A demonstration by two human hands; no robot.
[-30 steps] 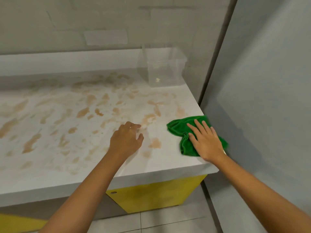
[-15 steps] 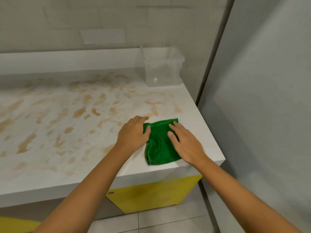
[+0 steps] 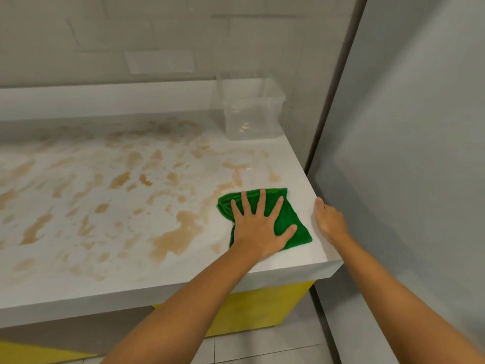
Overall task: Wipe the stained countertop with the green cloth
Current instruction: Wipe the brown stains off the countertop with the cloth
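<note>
The left hand [image 3: 258,229] lies flat on the green cloth [image 3: 288,211], fingers [image 3: 262,200] spread wide, pressing it onto the white table [image 3: 301,258] near its front right corner, just right of a large brown stain [image 3: 178,232]. The right hand [image 3: 329,222] sits at the table's right edge, thumb raised. How its fingers lie cannot be told. A clear container [image 3: 252,114] stands at the back.

I had the cloth [image 3: 295,216] on the countertop [image 3: 78,258] near its right edge, left hand [image 3: 258,232] flat on it, container [image 3: 253,114] behind, right hand [image 3: 328,219] beside that edge.
</note>
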